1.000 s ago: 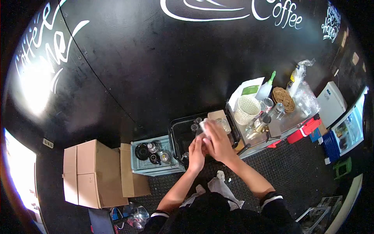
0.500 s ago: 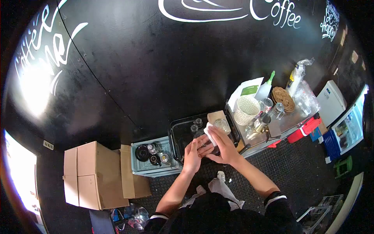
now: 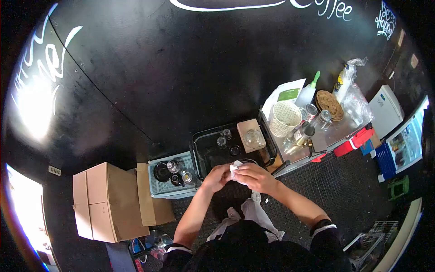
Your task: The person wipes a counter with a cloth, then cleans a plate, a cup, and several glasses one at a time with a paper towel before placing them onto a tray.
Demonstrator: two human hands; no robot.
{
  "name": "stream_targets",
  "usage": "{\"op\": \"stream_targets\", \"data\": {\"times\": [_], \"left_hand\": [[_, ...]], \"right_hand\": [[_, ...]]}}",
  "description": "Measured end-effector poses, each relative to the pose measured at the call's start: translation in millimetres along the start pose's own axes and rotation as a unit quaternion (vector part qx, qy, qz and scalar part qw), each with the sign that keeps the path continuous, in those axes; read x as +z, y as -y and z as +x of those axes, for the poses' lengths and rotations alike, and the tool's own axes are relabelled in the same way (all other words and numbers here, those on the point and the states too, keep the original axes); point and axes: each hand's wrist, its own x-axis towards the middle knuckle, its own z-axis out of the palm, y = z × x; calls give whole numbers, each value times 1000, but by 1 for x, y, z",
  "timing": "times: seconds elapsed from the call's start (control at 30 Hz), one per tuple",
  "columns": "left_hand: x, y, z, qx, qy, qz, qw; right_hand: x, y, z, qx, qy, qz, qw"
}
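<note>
My right hand [image 3: 256, 177] is closed on a crumpled white cloth or paper wipe [image 3: 235, 169], its fingers bent over it. Against the wipe's left side, my left hand [image 3: 217, 177] has its fingers curled; what they grip is hidden. Both hands are over the front edge of a black tray [image 3: 206, 154]. On this tray stand two small clear glasses [image 3: 226, 133], a small dark round item [image 3: 234, 150], and a cardboard box [image 3: 247, 127] with a clear glass vessel [image 3: 253, 138] on it.
Left of the tray, a grey-blue crate [image 3: 156, 189] holds black dishes and glass jars. A metal counter [image 3: 290, 156] at right bears a white woven basket [image 3: 285, 119], a metal cup [image 3: 307, 130], a wicker basket [image 3: 329, 105] and a spray bottle [image 3: 306, 95]. Cardboard boxes [image 3: 97, 204] stand far left.
Both hands have come lower and closer together, and the fingers are now more curled around the wipe. More of the tray and the box on it shows. The camera view has tilted down slightly.
</note>
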Motion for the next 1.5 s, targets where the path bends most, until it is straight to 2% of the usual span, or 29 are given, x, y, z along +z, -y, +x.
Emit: {"op": "stream_targets", "data": {"times": [0.03,0.07,0.1,0.17,0.2,0.33,0.4,0.43,0.5,0.57,0.63,0.7,0.83,0.9,0.93,0.97,1.03,1.2,1.27,1.4,1.5], "left_hand": [[-7,3,7,-7,28,17,999],[-14,11,13,-10,10,-22,1000],[-16,13,16,-15,9,-23,1000],[-20,17,23,-42,4,13,999],[-19,24,26,-45,-52,7,998],[-19,36,43,-74,-64,-10,995],[-12,35,47,-26,-114,49,992],[-14,37,52,-34,-115,47,992],[-27,40,61,39,-155,107,981],[-42,42,75,40,-165,123,978],[-38,42,84,73,-199,117,970],[-42,46,98,77,-209,124,967],[-48,54,125,83,-220,143,961],[-47,60,137,77,-222,145,961],[-46,63,144,76,-223,147,961],[-45,65,151,73,-224,147,961],[-44,72,164,95,-221,132,961],[-34,75,206,116,-192,145,964],[-37,81,226,114,-188,160,962],[-34,84,248,125,-186,194,955],[-34,86,254,130,-195,212,949]], "right_hand": [[1,-5,-5,12,-13,11,1000],[4,-12,-8,2,-51,-1,999],[6,-17,-17,7,-50,1,999],[9,-28,-36,97,-49,-7,994],[12,-34,-41,114,-56,5,992],[18,-46,-64,164,-34,18,986],[23,-55,-82,198,-17,27,980],[23,-58,-91,223,-1,34,974],[24,-65,-109,268,9,69,961],[36,-84,-135,374,10,117,920],[48,-107,-151,404,-18,108,908],[67,-135,-169,610,-58,92,785],[115,-182,-195,579,-86,87,806],[128,-185,-196,599,45,53,798],[130,-183,-192,596,30,97,797],[142,-185,-202,586,50,43,807],[132,-179,-188,563,-92,78,818],[88,-183,-144,550,-109,68,825],[89,-193,-138,510,-109,58,851],[100,-211,-133,507,-116,7,854],[104,-219,-131,541,-63,21,838]]}}
